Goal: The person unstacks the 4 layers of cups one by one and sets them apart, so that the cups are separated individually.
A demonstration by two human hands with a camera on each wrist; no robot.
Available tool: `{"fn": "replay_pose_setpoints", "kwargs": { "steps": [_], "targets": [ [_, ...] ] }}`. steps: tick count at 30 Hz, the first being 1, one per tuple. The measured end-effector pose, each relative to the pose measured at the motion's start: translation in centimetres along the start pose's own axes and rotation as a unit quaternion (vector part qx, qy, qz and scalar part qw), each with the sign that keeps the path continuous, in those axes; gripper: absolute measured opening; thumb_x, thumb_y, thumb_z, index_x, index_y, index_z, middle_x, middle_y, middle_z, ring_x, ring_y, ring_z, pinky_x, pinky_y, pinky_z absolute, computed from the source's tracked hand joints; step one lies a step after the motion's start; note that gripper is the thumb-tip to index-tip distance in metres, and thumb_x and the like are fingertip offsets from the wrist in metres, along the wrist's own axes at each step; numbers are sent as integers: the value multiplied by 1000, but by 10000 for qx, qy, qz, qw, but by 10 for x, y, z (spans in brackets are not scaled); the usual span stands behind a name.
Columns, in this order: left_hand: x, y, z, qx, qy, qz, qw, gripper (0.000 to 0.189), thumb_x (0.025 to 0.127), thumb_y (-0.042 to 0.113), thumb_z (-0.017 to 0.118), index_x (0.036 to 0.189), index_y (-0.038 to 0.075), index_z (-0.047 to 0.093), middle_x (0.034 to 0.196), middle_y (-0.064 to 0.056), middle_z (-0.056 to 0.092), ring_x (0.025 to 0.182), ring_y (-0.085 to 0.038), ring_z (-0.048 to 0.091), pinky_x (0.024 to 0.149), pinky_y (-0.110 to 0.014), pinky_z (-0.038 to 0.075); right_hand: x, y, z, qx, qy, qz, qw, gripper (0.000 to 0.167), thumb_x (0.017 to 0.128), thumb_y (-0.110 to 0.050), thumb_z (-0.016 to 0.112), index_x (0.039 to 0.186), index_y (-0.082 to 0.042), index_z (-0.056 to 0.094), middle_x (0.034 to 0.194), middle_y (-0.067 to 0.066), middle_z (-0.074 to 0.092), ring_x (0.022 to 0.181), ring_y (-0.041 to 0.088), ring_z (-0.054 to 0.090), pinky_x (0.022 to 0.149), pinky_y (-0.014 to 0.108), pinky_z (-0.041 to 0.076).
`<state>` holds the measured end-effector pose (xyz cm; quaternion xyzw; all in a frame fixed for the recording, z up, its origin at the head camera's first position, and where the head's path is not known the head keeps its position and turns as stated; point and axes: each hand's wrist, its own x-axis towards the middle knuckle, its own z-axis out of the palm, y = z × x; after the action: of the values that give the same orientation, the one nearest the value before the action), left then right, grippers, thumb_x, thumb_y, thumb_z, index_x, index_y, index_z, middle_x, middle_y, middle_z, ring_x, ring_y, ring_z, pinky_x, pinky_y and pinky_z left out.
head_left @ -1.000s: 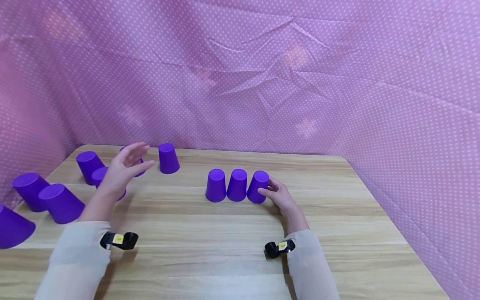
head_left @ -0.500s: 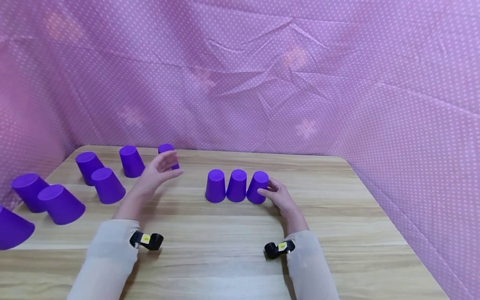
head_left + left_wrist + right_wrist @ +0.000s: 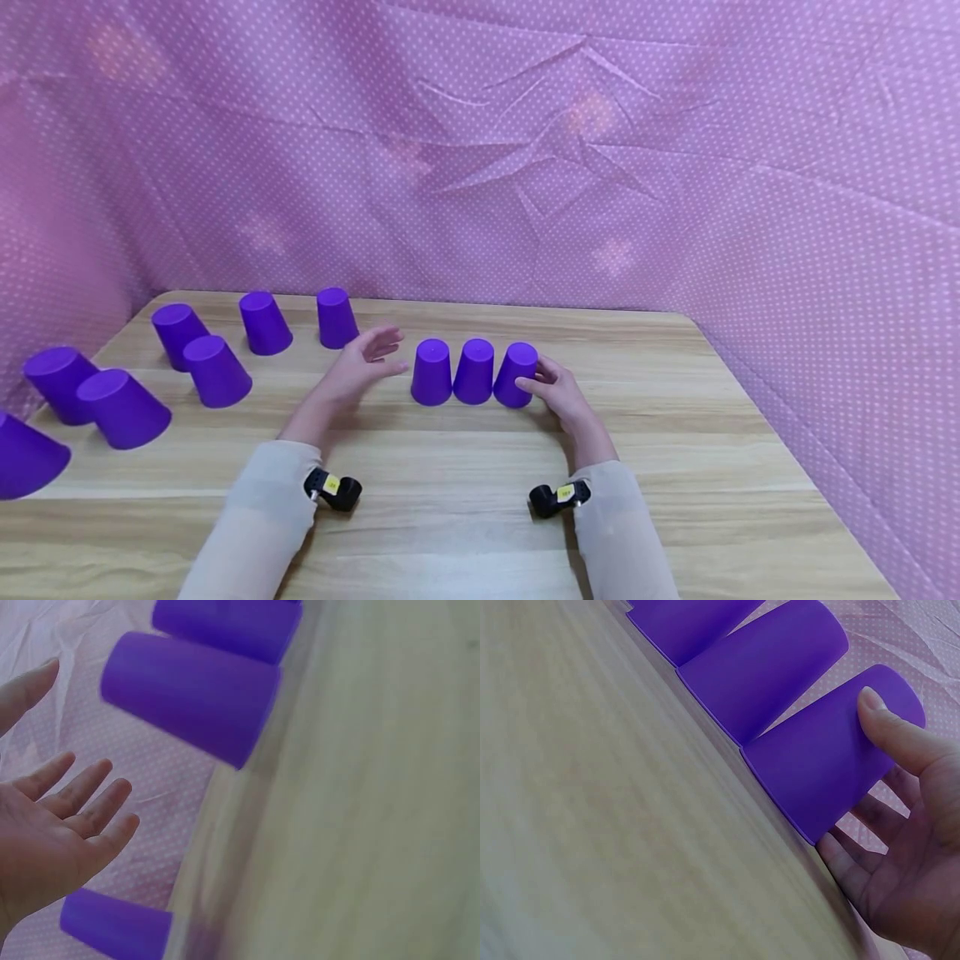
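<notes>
Three purple cups stand upside down in a row at the middle of the table: a left cup point(image 3: 431, 375), a middle cup point(image 3: 474, 373) and a right cup point(image 3: 513, 379). My right hand point(image 3: 564, 398) holds the right cup from its outer side. In the right wrist view its thumb point(image 3: 892, 733) lies along the cup's near wall, and the fingers go round behind. My left hand point(image 3: 358, 367) hovers just left of the row, palm turned toward it. Its fingers point(image 3: 90, 791) are spread and relaxed, with nothing between them, near the left cup point(image 3: 191, 697).
Several more upside-down purple cups stand on the left side of the wooden table point(image 3: 450, 517). The nearest one to my left hand is the back cup point(image 3: 336, 318). A pink dotted cloth point(image 3: 480, 183) hangs behind and along both sides.
My left hand has moved right, passing in front of the back-left cups to beside the row. The right hand stays on the right cup, and the cups have not moved.
</notes>
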<state>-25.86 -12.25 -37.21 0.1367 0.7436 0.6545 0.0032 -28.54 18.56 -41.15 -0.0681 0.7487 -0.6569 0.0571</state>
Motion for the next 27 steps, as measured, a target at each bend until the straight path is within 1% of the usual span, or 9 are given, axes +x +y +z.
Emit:
{"fn": "replay_pose_setpoints", "kwargs": {
  "steps": [6,9,12,17,23,25,27],
  "targets": [
    [4,-7,12,-106,-63,-108,9999,65,74,7,67,128,-1,32,129,-23,34,117,-35,31,97,-46,25,1,0,1,-22,34,11,10000,57,75,-11,66,127,-6,43,120,15,48,111,29,42,96,37,30],
    [6,-9,15,-68,-100,-174,9998,66,73,9,68,128,-1,32,129,-21,35,117,-34,32,96,-44,27,2,1,1,-46,36,9,10000,56,75,-11,67,126,-6,44,119,16,49,110,29,42,96,38,30],
    [8,-11,18,-47,-72,-240,9997,68,73,10,68,128,-2,32,128,-19,37,116,-32,34,96,-42,29,3,1,1,-39,46,-15,10000,55,75,-10,67,125,-7,45,119,15,49,110,28,43,95,38,30],
    [11,-10,24,-176,-74,-341,9992,67,73,6,68,128,-5,32,127,-21,38,115,-31,35,97,-42,27,3,0,1,-20,55,-47,10000,55,74,-10,67,125,-8,45,119,15,49,109,28,44,96,37,30],
    [10,-1,33,-239,-97,-281,9993,62,72,-1,65,125,-7,34,120,-27,42,111,-36,38,95,-44,28,2,-1,1,-89,38,37,9999,56,75,-15,67,126,-10,45,120,12,49,111,26,43,97,37,28],
    [10,-2,36,-212,-73,-310,9993,62,71,-1,66,125,-6,34,119,-26,44,110,-36,39,94,-43,30,2,0,1,-85,34,78,9999,56,75,-16,67,126,-11,45,119,11,50,110,25,43,97,36,28],
    [11,-6,37,-195,-17,-363,9991,63,71,0,66,125,-5,35,119,-24,44,110,-34,40,94,-41,31,2,1,1,-79,7,65,9999,56,75,-16,67,126,-11,45,120,11,49,111,25,42,97,36,28]
  ]
}}
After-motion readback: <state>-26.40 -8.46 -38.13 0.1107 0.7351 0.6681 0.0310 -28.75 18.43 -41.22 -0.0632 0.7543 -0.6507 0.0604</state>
